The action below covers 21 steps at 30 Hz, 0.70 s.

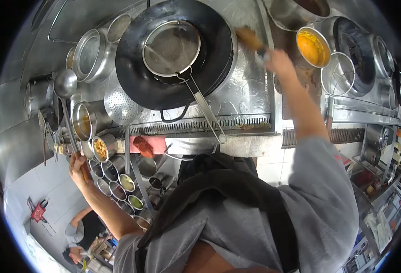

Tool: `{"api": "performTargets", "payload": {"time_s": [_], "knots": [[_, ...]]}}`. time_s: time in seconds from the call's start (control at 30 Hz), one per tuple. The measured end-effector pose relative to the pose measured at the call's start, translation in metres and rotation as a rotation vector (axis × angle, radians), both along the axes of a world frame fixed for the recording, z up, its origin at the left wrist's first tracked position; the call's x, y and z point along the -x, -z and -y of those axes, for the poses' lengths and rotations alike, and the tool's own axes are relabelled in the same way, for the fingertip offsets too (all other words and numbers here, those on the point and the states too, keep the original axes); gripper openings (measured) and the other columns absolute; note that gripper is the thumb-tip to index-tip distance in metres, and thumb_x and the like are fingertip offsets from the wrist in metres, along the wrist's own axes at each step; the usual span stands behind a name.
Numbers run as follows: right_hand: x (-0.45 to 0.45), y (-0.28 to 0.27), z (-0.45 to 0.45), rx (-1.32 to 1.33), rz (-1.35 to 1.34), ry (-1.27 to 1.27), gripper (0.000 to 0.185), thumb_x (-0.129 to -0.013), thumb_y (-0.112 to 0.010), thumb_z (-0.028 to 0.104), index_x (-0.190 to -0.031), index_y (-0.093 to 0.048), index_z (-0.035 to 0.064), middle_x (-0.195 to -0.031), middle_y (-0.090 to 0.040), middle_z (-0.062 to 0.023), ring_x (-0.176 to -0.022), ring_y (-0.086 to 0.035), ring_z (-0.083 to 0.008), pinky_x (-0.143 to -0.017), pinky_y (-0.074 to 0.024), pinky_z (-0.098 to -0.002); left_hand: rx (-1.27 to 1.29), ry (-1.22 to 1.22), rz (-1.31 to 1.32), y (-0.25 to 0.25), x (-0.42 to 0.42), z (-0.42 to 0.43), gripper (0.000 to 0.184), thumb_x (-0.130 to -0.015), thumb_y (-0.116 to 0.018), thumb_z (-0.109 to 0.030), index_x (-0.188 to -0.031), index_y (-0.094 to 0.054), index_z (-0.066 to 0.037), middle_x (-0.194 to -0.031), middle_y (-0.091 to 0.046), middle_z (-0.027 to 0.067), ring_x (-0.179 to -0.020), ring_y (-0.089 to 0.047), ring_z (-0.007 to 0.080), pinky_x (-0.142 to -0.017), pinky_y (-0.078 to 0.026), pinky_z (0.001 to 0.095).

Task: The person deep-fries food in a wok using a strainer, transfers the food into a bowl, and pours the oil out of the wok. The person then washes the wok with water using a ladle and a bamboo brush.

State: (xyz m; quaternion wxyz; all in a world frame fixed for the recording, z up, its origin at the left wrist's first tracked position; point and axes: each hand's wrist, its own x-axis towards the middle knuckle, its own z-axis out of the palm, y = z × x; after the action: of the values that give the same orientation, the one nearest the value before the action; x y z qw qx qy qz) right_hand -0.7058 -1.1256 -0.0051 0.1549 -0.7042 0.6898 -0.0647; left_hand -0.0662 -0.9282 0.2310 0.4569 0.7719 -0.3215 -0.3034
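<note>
My left hand is closed round the long handle of a metal ladle, whose round bowl is raised at the left of the stove. My right hand grips a brush with tan bristles, held over the wet steel stove top to the right of the wok. The large black wok sits at the middle, tilted. Across it rests a round mesh strainer, its long handle reaching toward my body. A perforated skimmer lies by the wok's left rim.
At the right stand a pot with orange contents and a wire strainer. Several metal ingredient pots crowd the lower left. A red cloth lies on the front ledge. Another person works at the lower left.
</note>
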Motion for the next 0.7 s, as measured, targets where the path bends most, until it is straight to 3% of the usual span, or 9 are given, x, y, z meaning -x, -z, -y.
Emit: {"api": "performTargets", "payload": {"time_s": [0.1, 0.17, 0.27, 0.43, 0.5, 0.57, 0.6, 0.63, 0.7], "knots": [[0.022, -0.026, -0.123, -0.197, 0.139, -0.085, 0.058, -0.072, -0.064, 0.022, -0.128, -0.051, 0.0142, -0.097, -0.064, -0.0197, -0.092, -0.061, -0.0386, -0.084, -0.0492, -0.0460, 0.077, -0.038, -0.063, 0.005, 0.005, -0.005, 0.030, -0.068, -0.061, -0.012, -0.095, -0.059, 0.001, -0.063, -0.051, 0.0014, -0.045, -0.044, 0.0081, -0.040, -0.033, 0.0192], [0.019, -0.060, -0.173, -0.327, 0.025, -0.085, 0.054, -0.068, -0.064, 0.015, -0.122, -0.057, 0.0114, -0.094, -0.066, -0.0199, -0.089, -0.063, -0.0373, -0.082, -0.0497, -0.0430, 0.046, -0.024, -0.062, 0.011, -0.002, -0.016, 0.025, -0.069, -0.060, -0.012, -0.091, -0.057, 0.001, -0.062, -0.051, 0.0017, -0.045, -0.044, 0.0086, -0.040, -0.033, 0.0195], [0.024, -0.091, -0.142, -0.455, 0.078, 0.059, 0.055, -0.067, -0.066, 0.018, -0.121, -0.059, 0.0120, -0.100, -0.065, -0.0188, -0.093, -0.063, -0.0346, -0.084, -0.0495, -0.0398, 0.055, -0.040, -0.091, 0.012, 0.014, -0.009, 0.025, -0.069, -0.059, -0.012, -0.090, -0.057, 0.002, -0.063, -0.050, 0.0028, -0.044, -0.044, 0.0091, -0.040, -0.033, 0.0199], [0.036, -0.036, -0.010, 0.160, 0.269, 0.126, 0.059, -0.069, -0.063, 0.024, -0.126, -0.056, 0.0105, -0.117, -0.061, -0.0179, -0.100, -0.062, -0.0304, -0.086, -0.0479, -0.0368, 0.083, 0.028, -0.149, 0.018, 0.010, -0.007, 0.027, -0.071, -0.060, -0.012, -0.094, -0.057, 0.001, -0.072, -0.049, 0.0004, -0.058, -0.044, 0.0076, -0.051, -0.033, 0.0175], [-0.006, -0.053, 0.009, -0.130, 0.503, 0.386, 0.057, -0.071, -0.061, 0.026, -0.125, -0.056, 0.0102, -0.110, -0.064, -0.0179, -0.097, -0.063, -0.0309, -0.080, -0.0502, -0.0374, 0.117, -0.014, -0.141, 0.025, 0.016, -0.003, 0.027, -0.071, -0.060, -0.012, -0.095, -0.057, 0.002, -0.071, -0.049, 0.0019, -0.056, -0.043, 0.0085, -0.048, -0.033, 0.0183], [-0.034, -0.038, -0.020, -0.134, 0.330, 0.346, 0.050, -0.073, -0.061, 0.025, -0.121, -0.058, 0.0088, -0.099, -0.066, -0.0201, -0.094, -0.063, -0.0330, -0.077, -0.0517, -0.0405, 0.071, 0.009, -0.172, 0.023, 0.011, -0.006, 0.025, -0.071, -0.059, -0.010, -0.092, -0.057, 0.003, -0.071, -0.049, 0.0032, -0.055, -0.043, 0.0091, -0.047, -0.034, 0.0186], [-0.025, -0.005, -0.046, -0.049, 0.051, 0.069, 0.042, -0.075, -0.061, 0.023, -0.114, -0.060, 0.0078, -0.090, -0.066, -0.0212, -0.095, -0.062, -0.0357, -0.078, -0.0515, -0.0449, 0.060, 0.033, -0.221, 0.026, 0.009, -0.008, 0.022, -0.071, -0.058, -0.008, -0.089, -0.057, 0.004, -0.071, -0.049, 0.0045, -0.054, -0.043, 0.0098, -0.047, -0.034, 0.0189], [-0.032, 0.004, -0.088, -0.086, 0.061, 0.126, 0.037, -0.075, -0.062, 0.022, -0.109, -0.060, 0.0072, -0.089, -0.065, -0.0201, -0.089, -0.063, -0.0376, -0.077, -0.0512, -0.0473, 0.058, 0.054, -0.271, 0.030, 0.006, -0.012, 0.020, -0.071, -0.057, -0.007, -0.087, -0.057, 0.005, -0.071, -0.049, 0.0058, -0.052, -0.043, 0.0104, -0.046, -0.034, 0.0192], [-0.053, -0.006, -0.170, -0.164, -0.041, 0.017, 0.045, -0.077, -0.062, 0.022, -0.121, -0.055, 0.0116, -0.089, -0.063, -0.0207, -0.077, -0.063, -0.0380, -0.071, -0.0519, -0.0473, 0.055, 0.064, -0.280, 0.038, 0.010, -0.018, 0.024, -0.070, -0.060, -0.008, -0.090, -0.058, 0.005, -0.069, -0.050, 0.0051, -0.051, -0.043, 0.0104, -0.045, -0.034, 0.0190]]}}
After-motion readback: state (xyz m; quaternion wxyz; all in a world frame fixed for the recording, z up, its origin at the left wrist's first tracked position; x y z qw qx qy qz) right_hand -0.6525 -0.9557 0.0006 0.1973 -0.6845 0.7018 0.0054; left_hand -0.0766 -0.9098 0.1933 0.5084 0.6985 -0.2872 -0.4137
